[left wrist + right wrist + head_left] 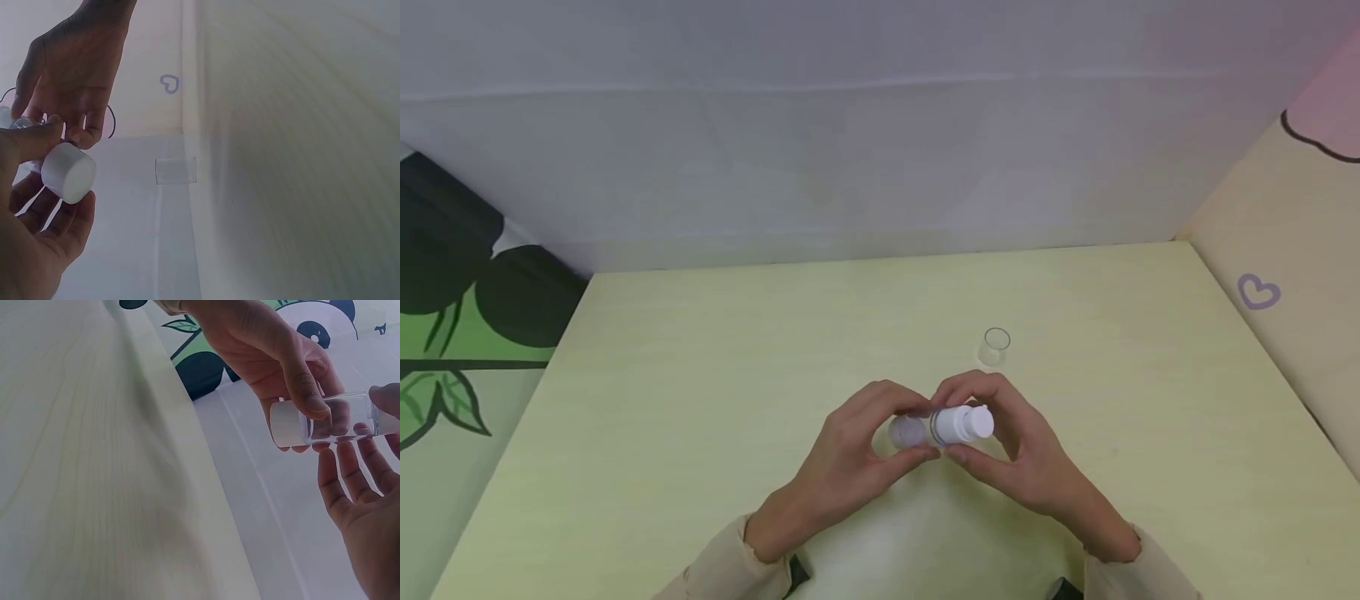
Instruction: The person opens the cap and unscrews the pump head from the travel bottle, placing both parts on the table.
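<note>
A small clear bottle (353, 415) with a white base and a white pump top (964, 423) is held sideways above the table. My left hand (857, 446) grips the clear body near the white base (69, 173), thumb on one side and fingers on the other. At the other end my right hand (1011, 442) pinches the bottle around the collar of the white top. The bottle's contents, if any, are hard to tell. Beyond the right hand a clear cylindrical cap (995, 346) stands on the table.
The pale wooden table (700, 375) spreads around both hands. A grey-white wall (850, 167) rises behind it. On the left is a panel with dark and green drawings (445, 308); on the right, a beige panel (1285, 217) with a purple heart.
</note>
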`<control>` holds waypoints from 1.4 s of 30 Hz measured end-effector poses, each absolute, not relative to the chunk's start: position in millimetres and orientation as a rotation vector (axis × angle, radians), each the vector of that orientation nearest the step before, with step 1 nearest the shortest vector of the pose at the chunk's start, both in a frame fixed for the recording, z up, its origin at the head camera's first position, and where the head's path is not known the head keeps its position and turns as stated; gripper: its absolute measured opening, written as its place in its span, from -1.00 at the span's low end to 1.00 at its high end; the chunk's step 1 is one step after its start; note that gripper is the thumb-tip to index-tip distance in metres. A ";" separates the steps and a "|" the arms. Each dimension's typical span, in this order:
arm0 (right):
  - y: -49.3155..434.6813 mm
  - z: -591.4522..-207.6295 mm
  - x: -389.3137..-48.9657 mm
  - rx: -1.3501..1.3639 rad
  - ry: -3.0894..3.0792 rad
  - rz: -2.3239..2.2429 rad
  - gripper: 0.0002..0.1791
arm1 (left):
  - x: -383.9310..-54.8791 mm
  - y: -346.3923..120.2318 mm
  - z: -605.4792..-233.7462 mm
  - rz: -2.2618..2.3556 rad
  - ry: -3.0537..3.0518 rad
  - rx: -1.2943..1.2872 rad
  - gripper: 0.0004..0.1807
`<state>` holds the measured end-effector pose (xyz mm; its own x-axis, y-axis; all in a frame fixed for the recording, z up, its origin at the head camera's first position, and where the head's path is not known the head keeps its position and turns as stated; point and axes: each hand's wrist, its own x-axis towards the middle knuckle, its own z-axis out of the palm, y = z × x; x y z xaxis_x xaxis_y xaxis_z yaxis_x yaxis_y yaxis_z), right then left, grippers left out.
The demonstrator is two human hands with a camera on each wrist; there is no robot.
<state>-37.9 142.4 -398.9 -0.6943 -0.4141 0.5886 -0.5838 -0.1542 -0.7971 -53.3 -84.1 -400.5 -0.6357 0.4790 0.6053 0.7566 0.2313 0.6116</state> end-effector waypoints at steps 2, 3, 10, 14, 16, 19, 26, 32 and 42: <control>142.8 -398.2 -38.1 1.185 -1.939 1.957 -0.49 | -54.0 -83.5 -399.8 -1.357 -2.212 -1.160 -0.51; 143.0 -397.7 -38.3 1.192 -1.936 1.950 -0.48 | -54.3 -83.3 -399.2 -1.355 -2.209 -1.163 -0.51; 144.6 -392.3 -37.8 1.147 -1.997 1.968 -0.41 | -55.6 -82.2 -395.8 -1.352 -2.205 -1.159 -0.51; 145.7 -390.3 -36.6 1.083 -2.020 2.004 -0.48 | -55.6 -80.4 -394.6 -1.357 -2.207 -1.163 -0.51; 145.7 -390.2 -35.9 1.075 -2.022 2.014 -0.51 | -55.0 -80.0 -394.6 -1.353 -2.210 -1.161 -0.52; 145.4 -391.1 -35.7 1.117 -2.002 2.007 -0.52 | -53.6 -80.3 -395.0 -1.348 -2.215 -1.155 -0.51; 145.3 -389.9 -38.3 1.229 -1.967 1.937 -0.50 | -54.8 -80.5 -395.0 -1.365 -2.214 -1.158 -0.51; 147.7 -389.3 -35.6 1.188 -2.028 1.940 -0.41 | -53.1 -80.5 -395.4 -1.383 -2.224 -1.158 -0.52; 148.3 -387.9 -35.1 1.081 -2.049 2.056 -0.52 | -52.5 -81.1 -393.2 -1.366 -2.236 -1.153 -0.52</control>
